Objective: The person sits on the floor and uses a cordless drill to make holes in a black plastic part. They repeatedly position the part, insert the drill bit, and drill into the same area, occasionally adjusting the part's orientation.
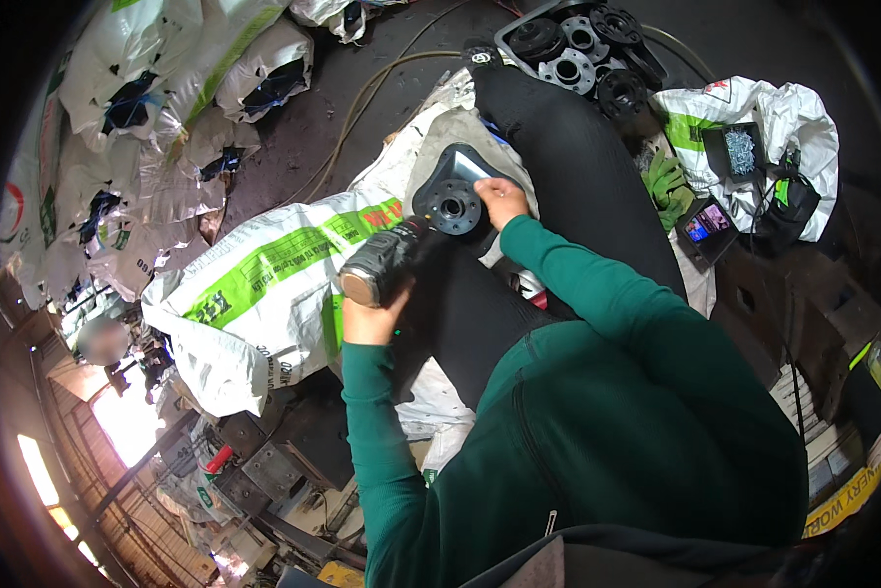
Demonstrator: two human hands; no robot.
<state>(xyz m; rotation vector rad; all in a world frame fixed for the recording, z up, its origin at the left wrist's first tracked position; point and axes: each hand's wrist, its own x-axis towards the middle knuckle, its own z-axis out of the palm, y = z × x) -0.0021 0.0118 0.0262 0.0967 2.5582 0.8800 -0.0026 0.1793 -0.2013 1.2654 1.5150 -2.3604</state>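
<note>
My left hand (370, 321) is wrapped round the handle of a dark cordless drill (382, 260). The drill's nose points up and right, toward a black hub-like part (442, 218) between my legs. This part has a round flange with a centre bore and a ring of small holes, and a rounded triangular tray-like body above it. My right hand (502, 200) grips its right edge, fingertips on the rim. Whether the drill's tip touches the part I cannot make out. A grey cloth (470, 129) lies under and around the part.
A white and green sack (264, 274) lies along my left side; more stuffed sacks (156, 59) are piled far left. Ahead sits a heap of black and silver hubs (570, 69). At right are a box of screws (742, 152), green gloves (666, 186) and a lit phone (707, 223).
</note>
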